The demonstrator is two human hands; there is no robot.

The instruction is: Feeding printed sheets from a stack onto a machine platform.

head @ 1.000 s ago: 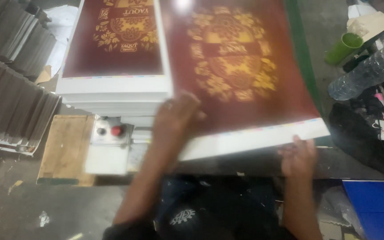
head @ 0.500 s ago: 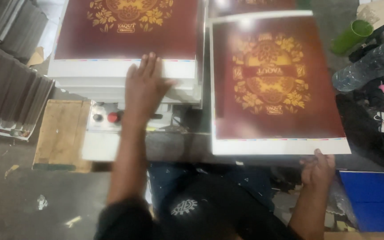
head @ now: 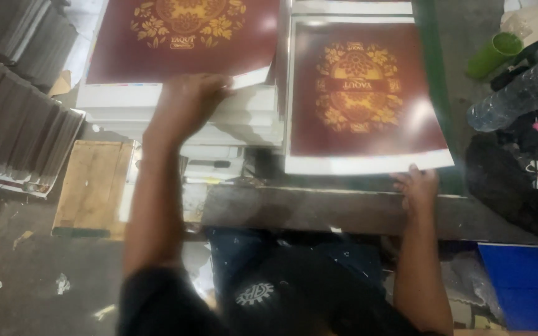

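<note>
A thick stack of maroon printed sheets (head: 182, 37) with gold floral ornament lies at the upper left. My left hand (head: 188, 102) pinches the near right corner of the stack's top sheet, lifting its white edge. A single maroon sheet (head: 362, 99) with the same gold ornament lies flat on the right, on the worktable. My right hand (head: 415, 186) rests at that sheet's near edge, fingers curled at its white border.
Grey board stacks (head: 20, 118) fill the left. A wooden block (head: 91, 186) sits below the sheet stack. At the right stand a green cup (head: 496, 53), a clear plastic bottle (head: 521, 93) and dark clutter. A blue container (head: 524, 280) is at the lower right.
The right sheet has been laid down flat on the table. My left hand moved from the stack's front edge up to the top sheet's corner and is lifting it.
</note>
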